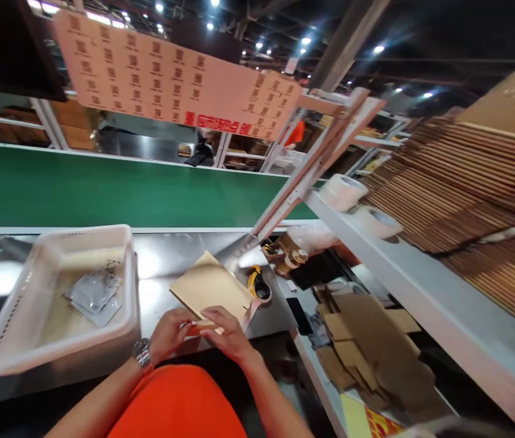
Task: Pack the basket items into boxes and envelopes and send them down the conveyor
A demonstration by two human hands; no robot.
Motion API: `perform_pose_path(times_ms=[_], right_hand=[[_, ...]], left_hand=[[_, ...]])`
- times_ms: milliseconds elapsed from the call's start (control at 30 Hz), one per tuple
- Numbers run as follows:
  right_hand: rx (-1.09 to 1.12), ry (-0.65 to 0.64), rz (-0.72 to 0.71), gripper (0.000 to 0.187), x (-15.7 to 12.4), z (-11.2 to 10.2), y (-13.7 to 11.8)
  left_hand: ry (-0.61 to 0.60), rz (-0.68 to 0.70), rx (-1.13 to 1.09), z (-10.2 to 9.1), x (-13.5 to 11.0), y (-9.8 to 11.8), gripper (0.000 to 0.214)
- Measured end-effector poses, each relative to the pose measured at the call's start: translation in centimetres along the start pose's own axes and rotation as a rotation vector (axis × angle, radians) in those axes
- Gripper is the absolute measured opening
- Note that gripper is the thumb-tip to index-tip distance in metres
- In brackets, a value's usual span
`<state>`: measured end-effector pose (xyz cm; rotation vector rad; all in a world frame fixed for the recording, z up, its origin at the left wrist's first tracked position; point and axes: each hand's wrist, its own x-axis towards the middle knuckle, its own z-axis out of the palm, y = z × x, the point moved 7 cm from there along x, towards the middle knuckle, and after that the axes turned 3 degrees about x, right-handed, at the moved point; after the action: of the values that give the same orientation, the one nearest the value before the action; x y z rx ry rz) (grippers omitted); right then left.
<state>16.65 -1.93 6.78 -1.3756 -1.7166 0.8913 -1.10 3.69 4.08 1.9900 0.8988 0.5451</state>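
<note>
**Materials and finishes**

Flat carton: smooth, matt brown cardboard. Worktable: glossy bare metal. Left tray: white plastic, slight sheen. Far belt: matt green. Right stacks: ribbed corrugated cardboard. Wristwatch: polished metal.

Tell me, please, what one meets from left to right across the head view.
White tray → flat cardboard piece, held by left hand and right hand → yellow tape dispenser → tape rolls → stacked flat cartons.
</note>
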Motion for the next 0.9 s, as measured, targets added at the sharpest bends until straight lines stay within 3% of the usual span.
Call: perform_pose_path(times_ms=[100,167,267,367,433,467,533,567,667,700,767,833,900], right_hand=[[0.070,0.090,-0.091,0.034,0.7,1.1,-1.3],[0.049,0.154,-0.141,0.033,0.5,0.4,-1.1],[-0.039,0.241,-0.142,0.028,-1.8,-2.7,0.4],[-0.071,0.314,0.000,0.027,-5.8,-6.8,2.3],[-0.072,0.301,0.116,0.017,-8.5,-8.3,2.8],[-0.079,0.287,0.165,0.018,-9.6,-8.6,2.8],[-0.106,0.267,0.235,0.056,-11.1,-8.7,2.5],[-0.109,0.262,0.253,0.065,-11.6,-8.5,2.3],[-0.004,0.300,0.296,0.040,-13.3,-8.7,3.4],[0.055,0.364,0.341,0.037,-14.4,-9.3,4.7],[0.165,0.574,0.485,0.045,-17.9,-11.1,8.6],[0.262,0.802,0.638,0.057,-22.4,-12.5,13.0],[0.391,0.949,0.735,0.066,-26.0,-12.6,17.0]], left_hand=[[-0.034,0.015,0.024,0.5,0.5,2.7,0.036],[-0.048,0.010,0.029,0.2,0.8,3.9,0.037],[-0.045,0.036,0.038,-1.2,1.6,5.0,0.037],[0.021,0.084,0.051,-2.9,3.0,6.4,0.034],[-0.005,0.135,0.050,-2.7,4.0,8.5,0.031],[-0.054,0.164,0.047,-1.9,4.5,10.0,0.031],[-0.199,0.231,0.039,0.7,5.2,13.1,0.030],[-0.269,0.272,0.032,2.4,5.6,14.6,0.029],[-0.323,0.405,0.033,7.3,7.5,16.7,0.025],[-0.277,0.433,0.055,8.8,8.6,16.3,0.026],[-0.140,0.417,0.160,11.7,11.2,13.7,0.050],[-0.068,0.287,0.363,15.1,13.7,9.5,0.070],[-0.108,0.141,0.614,18.8,15.4,5.3,0.091]])
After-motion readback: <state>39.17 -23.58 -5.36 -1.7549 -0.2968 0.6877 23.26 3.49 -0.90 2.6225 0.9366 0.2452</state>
